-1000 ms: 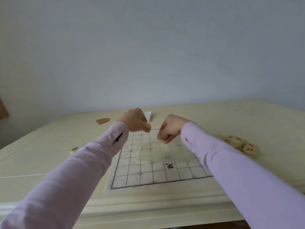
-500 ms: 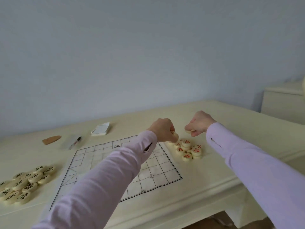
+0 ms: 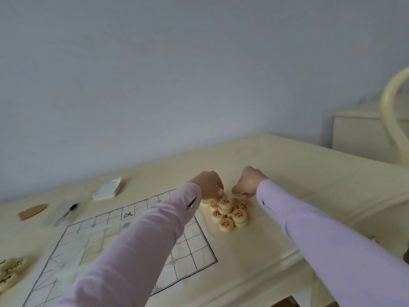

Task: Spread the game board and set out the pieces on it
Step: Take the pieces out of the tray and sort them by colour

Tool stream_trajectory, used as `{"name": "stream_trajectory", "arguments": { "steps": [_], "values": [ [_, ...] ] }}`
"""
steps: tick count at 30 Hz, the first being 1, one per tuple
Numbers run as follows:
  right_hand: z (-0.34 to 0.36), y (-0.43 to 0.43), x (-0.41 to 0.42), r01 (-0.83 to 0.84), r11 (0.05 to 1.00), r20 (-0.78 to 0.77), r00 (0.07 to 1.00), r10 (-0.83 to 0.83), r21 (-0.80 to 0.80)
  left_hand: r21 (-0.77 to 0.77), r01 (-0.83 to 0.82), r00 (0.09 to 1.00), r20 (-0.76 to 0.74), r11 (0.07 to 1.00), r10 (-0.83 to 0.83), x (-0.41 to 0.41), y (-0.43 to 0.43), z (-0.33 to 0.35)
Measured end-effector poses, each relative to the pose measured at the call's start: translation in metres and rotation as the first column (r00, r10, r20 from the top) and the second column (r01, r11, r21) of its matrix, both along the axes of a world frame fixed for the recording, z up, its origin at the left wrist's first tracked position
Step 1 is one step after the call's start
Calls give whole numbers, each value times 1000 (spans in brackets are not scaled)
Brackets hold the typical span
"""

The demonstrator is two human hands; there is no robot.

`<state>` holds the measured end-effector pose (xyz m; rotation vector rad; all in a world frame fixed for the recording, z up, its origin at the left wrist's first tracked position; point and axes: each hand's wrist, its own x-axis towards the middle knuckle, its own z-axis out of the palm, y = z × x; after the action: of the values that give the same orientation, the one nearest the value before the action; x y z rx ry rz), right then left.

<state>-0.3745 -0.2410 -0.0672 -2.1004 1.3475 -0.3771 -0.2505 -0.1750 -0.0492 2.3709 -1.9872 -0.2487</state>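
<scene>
Both hands are down at the heap of red pieces [image 3: 230,214], which lies on the table [image 3: 309,178] just off the right edge of the game board [image 3: 88,240]. Left hand [image 3: 208,185] has its fingers curled, and its tips pinch a pale piece [image 3: 220,192] at the far side of the heap. Right hand [image 3: 247,182] is curled too, with its knuckles up and its fingertips low by the far right of the heap; I cannot tell whether it holds anything. The two hands are near each other but apart.

The board lies flat and spread out, reaching toward the near edge of the table, and the left sleeve [image 3: 137,251] crosses over it. No piece shows on the part of its grid that can be seen. A second group, the black pieces [image 3: 11,271], sits at the left edge of the view, off the board. Beyond the board's far edge lie a small notepad [image 3: 108,188], a pen [image 3: 66,214] and a flat brown thing [image 3: 33,211], this last one nearest the left. Past the table's right end stand a pale cabinet [image 3: 358,131] and a curved chair back [image 3: 391,116].
</scene>
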Motion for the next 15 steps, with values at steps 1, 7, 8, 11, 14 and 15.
{"name": "stream_trajectory", "arguments": {
  "steps": [1,7,8,11,14,15],
  "values": [
    [0,0,1,-8,1000,-11,1000,8,8,13,10,1000,9,1000,-11,1,0,1],
    [-7,-11,1,23,1000,-17,1000,-23,-9,-24,-39,999,21,999,39,11,-5,1],
    [-8,-11,1,28,1000,-24,999,-28,-11,-9,-51,998,26,999,52,12,-5,-1],
    [-8,-9,0,66,997,-41,997,-67,-27,14,-63,998,-2,998,63,16,-3,-3],
    [-6,-6,0,113,992,-35,993,-115,-61,-8,-53,998,-33,999,53,16,1,-1],
    [-4,-4,1,129,989,-26,991,-131,-70,-13,-50,998,-39,999,49,17,4,1]
  ]
}}
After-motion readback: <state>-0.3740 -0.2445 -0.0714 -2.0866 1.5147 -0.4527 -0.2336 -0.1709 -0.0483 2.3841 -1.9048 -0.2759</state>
